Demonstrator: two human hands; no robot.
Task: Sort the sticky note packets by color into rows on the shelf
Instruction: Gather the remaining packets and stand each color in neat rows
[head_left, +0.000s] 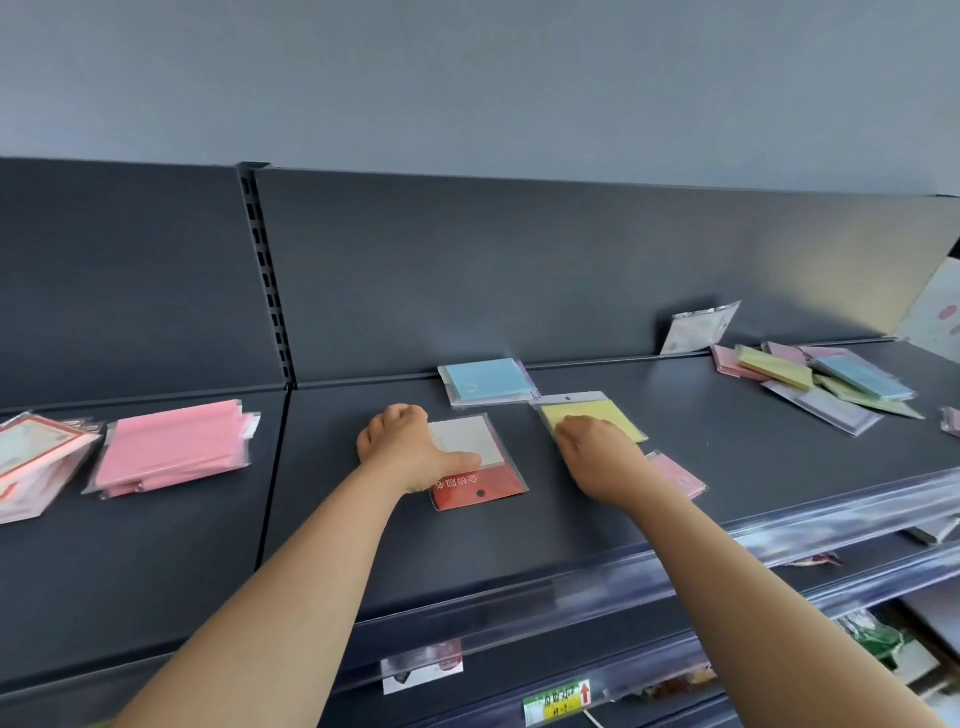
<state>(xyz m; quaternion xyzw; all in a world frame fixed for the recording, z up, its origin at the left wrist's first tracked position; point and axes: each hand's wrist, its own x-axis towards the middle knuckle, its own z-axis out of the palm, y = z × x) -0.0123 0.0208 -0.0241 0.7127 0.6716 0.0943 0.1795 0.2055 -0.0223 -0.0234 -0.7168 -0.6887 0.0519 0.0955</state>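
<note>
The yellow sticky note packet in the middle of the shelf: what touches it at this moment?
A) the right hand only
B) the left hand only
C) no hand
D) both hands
A: the right hand rests on the near edge of the yellow packet, while the left hand holds the white packet with the red header beside it.
</note>
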